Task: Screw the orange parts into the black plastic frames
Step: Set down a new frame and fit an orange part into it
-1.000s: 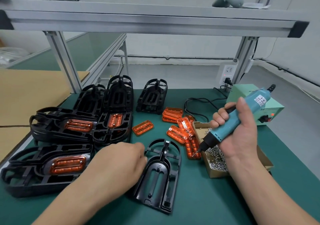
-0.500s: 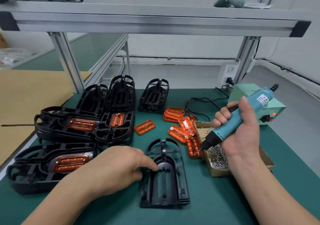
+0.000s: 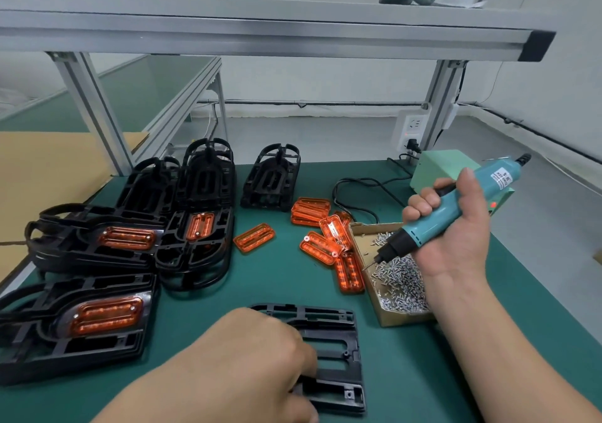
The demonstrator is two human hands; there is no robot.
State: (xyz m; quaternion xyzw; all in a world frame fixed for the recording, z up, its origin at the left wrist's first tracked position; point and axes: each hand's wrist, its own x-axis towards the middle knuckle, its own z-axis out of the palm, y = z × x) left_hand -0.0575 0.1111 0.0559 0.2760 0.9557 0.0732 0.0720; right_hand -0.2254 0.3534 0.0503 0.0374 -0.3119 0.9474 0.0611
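An empty black plastic frame (image 3: pixel 338 347) lies flat on the green mat at the front centre. My left hand (image 3: pixel 257 357) grips its left part and hides that side. My right hand (image 3: pixel 456 227) holds a teal electric screwdriver (image 3: pixel 446 214), tip slanting down over a cardboard box of screws (image 3: pixel 400 279). Loose orange parts (image 3: pixel 329 236) lie beside the box, and one single orange part (image 3: pixel 254 237) lies apart to the left. Several black frames with orange parts fitted (image 3: pixel 97 318) are stacked at the left.
More black frames (image 3: pixel 272 178) stand at the back of the mat. A green power unit (image 3: pixel 439 168) with a cable sits at the back right. An aluminium shelf (image 3: pixel 260 28) spans overhead on slanted legs. Brown cardboard (image 3: pixel 39 168) lies at far left.
My left hand has pulled the empty black frame toward me and turned it over, so it lies flat with its square end near. The screwdriver hand has stayed over the screw box.
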